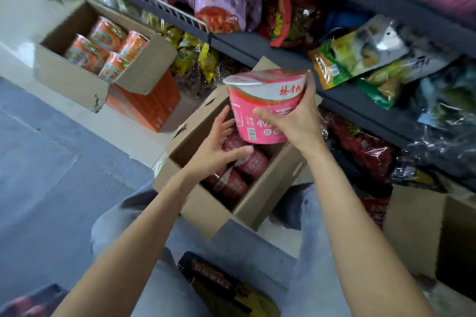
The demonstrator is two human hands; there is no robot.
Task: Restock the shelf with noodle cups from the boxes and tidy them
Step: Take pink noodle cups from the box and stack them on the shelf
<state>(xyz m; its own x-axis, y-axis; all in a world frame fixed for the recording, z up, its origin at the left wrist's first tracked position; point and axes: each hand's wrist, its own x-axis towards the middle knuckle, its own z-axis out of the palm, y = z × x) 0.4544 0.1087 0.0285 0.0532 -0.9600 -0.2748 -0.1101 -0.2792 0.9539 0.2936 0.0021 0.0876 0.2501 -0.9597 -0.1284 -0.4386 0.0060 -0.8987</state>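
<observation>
Step in hand: 1 pink noodle cup (265, 108) is lifted out, held above the open box (206, 203) and tilted, lid toward the shelf (342, 100).
Right hand (296, 123): wrapped round the cup's far side, thumb across the pink wall, fingers up near the rim; firm hold.
Left hand (219, 152): fingers spread and relaxed, holding nothing, hovering over the box just below the cup.
Remaining stock: dark red cups (242, 170) lie packed in the box, under the left hand.
Advice, as judgement: the person should grip the wall and not the foil lid, level the cup before setting it down, and support the base with the free hand; label outward suits the tidying.
Risk: the shelf beyond the box is crowded with loose snack bags (360, 56); a slot seems to need clearing first.
Surface: pale floor (31, 41), grey mat (51, 162) left of the box.
Room: second box with orange cups (108, 46) far left of the box; another carton (425, 234) to its right.
</observation>
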